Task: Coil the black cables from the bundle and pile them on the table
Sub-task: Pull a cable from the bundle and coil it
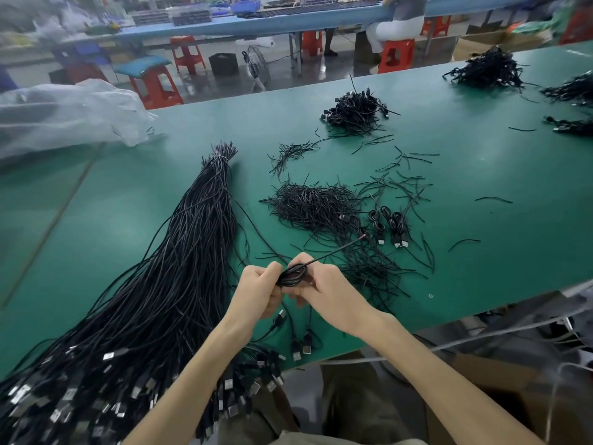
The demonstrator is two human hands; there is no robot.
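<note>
Left hand (pixel 261 289) and right hand (pixel 324 289) both pinch a half-wound black rubber cable coil (pixel 292 274) at six o'clock on the green table (pixel 465 194); winding seems underway; next, probably tying it off; the long black cable bundle (pixel 179 268) lies at nine o'clock; finished coils (pixel 390 224) at two.

Green table (pixel 481 194): cable bundle (pixel 179 252) at left, tie pile (pixel 314 203) at centre, three coiled cables (pixel 390 226) beside it, both hands, left (pixel 260 289) and right (pixel 324 287), gripping a coil (pixel 292 273).
</note>
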